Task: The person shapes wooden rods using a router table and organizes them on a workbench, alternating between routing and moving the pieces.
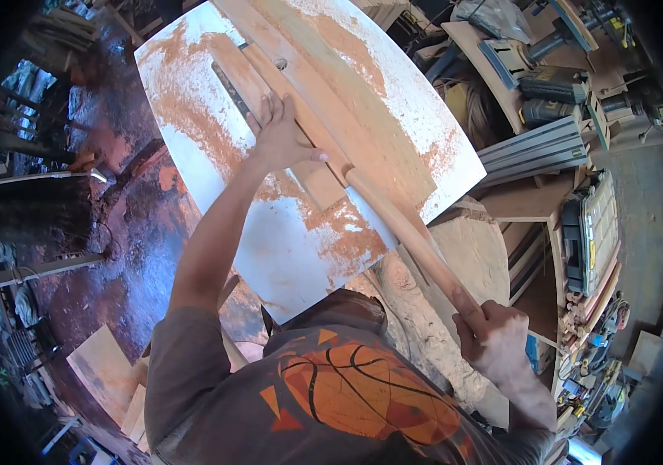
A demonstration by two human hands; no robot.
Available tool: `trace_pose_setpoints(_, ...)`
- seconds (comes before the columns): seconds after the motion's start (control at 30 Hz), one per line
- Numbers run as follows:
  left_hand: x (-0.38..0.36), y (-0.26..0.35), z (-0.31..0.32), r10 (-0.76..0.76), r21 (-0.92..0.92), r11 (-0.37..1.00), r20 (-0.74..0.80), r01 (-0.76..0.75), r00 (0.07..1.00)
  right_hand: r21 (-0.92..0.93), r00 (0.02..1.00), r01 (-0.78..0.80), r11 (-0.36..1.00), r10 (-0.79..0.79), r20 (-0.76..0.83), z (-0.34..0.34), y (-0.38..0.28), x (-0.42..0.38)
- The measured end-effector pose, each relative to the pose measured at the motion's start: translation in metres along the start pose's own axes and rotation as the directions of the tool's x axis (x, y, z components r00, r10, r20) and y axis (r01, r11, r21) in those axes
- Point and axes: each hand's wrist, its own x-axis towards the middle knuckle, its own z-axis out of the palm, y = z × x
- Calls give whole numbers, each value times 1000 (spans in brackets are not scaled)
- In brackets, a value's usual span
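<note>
My left hand (279, 139) lies with its fingers spread on a flat wooden board (317, 180), pressing on its upper face. The thumb reaches to the edge of a narrow strip beside the board. My right hand (494, 337) is closed round the near end of a long, rounded wooden strip (409, 232). From there the strip slants up and left toward the boards. Alongside, a wider wooden plank (370, 139) runs across the white tabletop (277, 240). Reddish sawdust (351, 244) is scattered over that top.
A log (417, 333) and a round wood slab (471, 248) stand close to the table's near right side. Further right are a wooden shelf unit (529, 205), a clear-lidded case (591, 232) and stacked metal-looking bars (533, 151). Loose wood panels (103, 368) lie at lower left.
</note>
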Motion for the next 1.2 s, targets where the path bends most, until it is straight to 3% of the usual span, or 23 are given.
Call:
trace_pose_setpoints(0.47,34,-30,-13,-3,-20,1000,-34,2,999,53,999,30,998,-28,-32,-7,-10,42)
trace_pose_setpoints(0.67,49,-43,-19,-14,0,1000,-24,14,1000,17,999,37,999,-37,26,-13,-14,59)
trace_pose_setpoints(1.2,93,-80,-46,-28,30,999,-52,29,998,22,995,73,997,-72,-72,-11,-25,114)
